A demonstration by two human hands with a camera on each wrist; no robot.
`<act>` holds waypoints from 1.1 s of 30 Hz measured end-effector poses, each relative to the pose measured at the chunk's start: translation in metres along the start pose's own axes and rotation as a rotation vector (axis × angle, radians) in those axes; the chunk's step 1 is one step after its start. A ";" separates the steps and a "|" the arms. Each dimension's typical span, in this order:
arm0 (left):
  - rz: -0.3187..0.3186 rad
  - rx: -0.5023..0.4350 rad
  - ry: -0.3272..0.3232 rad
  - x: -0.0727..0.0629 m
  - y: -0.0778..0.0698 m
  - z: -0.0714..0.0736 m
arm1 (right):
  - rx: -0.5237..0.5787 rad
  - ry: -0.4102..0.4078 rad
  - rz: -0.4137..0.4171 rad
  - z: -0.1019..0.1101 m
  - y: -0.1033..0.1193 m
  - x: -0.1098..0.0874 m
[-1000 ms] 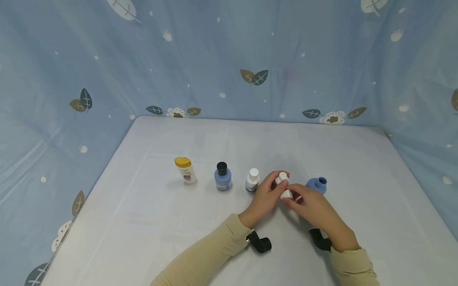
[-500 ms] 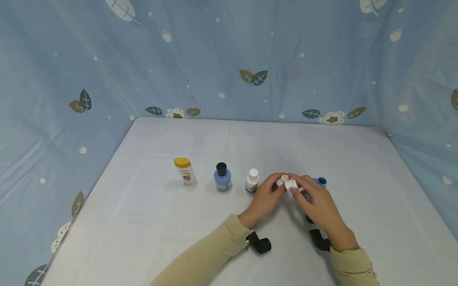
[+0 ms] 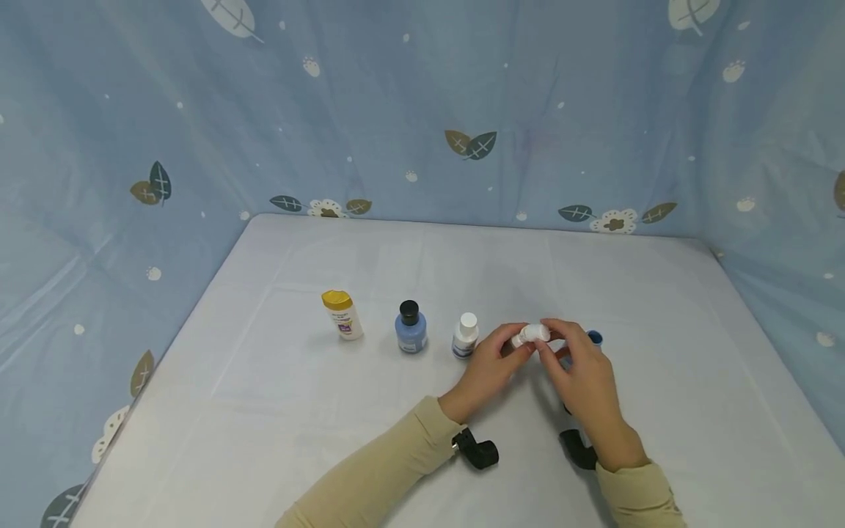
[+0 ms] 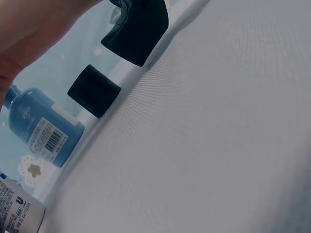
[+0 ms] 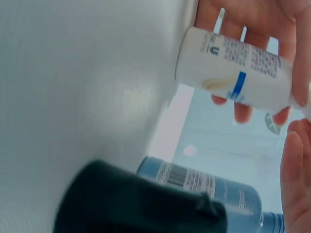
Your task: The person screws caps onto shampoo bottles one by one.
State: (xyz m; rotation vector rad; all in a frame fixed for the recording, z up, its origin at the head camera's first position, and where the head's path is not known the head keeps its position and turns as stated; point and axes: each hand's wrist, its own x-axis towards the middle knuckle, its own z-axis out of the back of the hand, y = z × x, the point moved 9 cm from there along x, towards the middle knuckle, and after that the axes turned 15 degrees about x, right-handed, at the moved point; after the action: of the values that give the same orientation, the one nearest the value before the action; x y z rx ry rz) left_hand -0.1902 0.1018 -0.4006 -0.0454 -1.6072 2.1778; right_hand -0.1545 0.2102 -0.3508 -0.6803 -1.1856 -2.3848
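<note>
My left hand [image 3: 487, 367] grips a small white bottle [image 5: 233, 70], its fingers curled behind the body in the right wrist view. With thumb and fingers my right hand [image 3: 584, 374] pinches a white cap [image 3: 538, 333] at the bottle's neck. The bottle tilts toward the right hand. How far the cap sits on the neck cannot be told. Behind the right hand stands a blue bottle [image 4: 46, 126] without a cap. A black cap [image 4: 94, 91] rests on the table near it, mostly hidden by the right hand in the head view.
Left of the hands stand a capped white bottle [image 3: 465, 337], a blue bottle with a black cap [image 3: 411, 328] and a white bottle with a yellow cap [image 3: 342, 315]. All are on a white table [image 3: 297, 425]. A patterned blue curtain [image 3: 422, 110] surrounds it.
The right hand has brought the white cap up from below the bottle onto its neck. The left hand has tipped the bottle's mouth toward the right.
</note>
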 end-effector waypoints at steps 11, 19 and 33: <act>-0.024 0.019 0.011 -0.002 0.000 -0.001 | -0.023 0.027 0.043 -0.007 0.004 0.000; -0.009 -0.012 0.028 -0.003 0.002 -0.003 | -0.012 0.035 0.062 -0.007 0.005 -0.003; -0.031 0.035 0.015 -0.004 -0.001 -0.002 | 0.031 0.003 0.009 -0.005 -0.002 -0.005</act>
State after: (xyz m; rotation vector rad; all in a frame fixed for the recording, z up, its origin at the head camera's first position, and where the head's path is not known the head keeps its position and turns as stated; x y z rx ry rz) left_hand -0.1859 0.1022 -0.4014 -0.0255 -1.5509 2.1769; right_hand -0.1532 0.2079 -0.3579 -0.6704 -1.2133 -2.3538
